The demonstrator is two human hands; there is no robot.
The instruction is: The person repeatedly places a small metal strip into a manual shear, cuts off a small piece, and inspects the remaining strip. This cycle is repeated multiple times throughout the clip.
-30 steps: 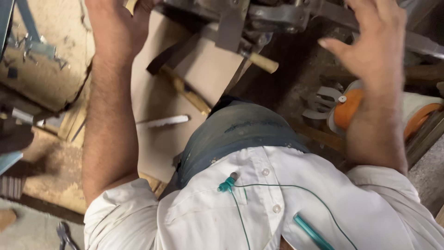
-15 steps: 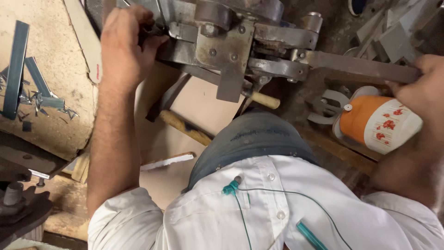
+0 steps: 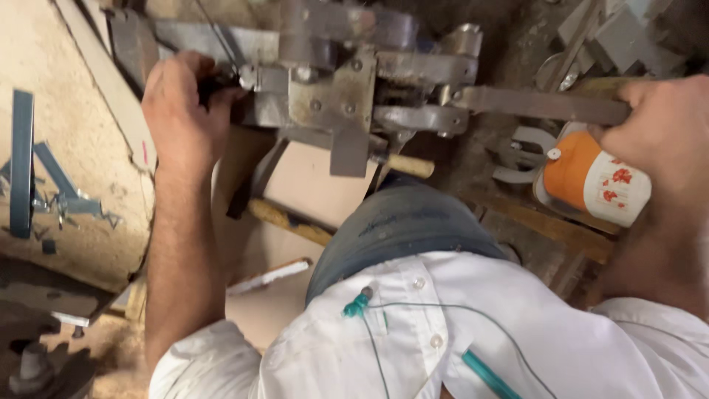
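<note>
- Left hand (image 3: 185, 111) clenched around a dark part at the left end of the grey metal machine (image 3: 347, 89).
- Right hand (image 3: 661, 125) closed over the far end of the flat metal lever (image 3: 539, 105), right of the machine.
- Orange-and-white cup (image 3: 594, 181) just below the lever, beside the right hand.
- Wooden handle (image 3: 406, 164) under the machine's middle.
- Blue metal strips (image 3: 22, 162) well left of the machine.
</note>
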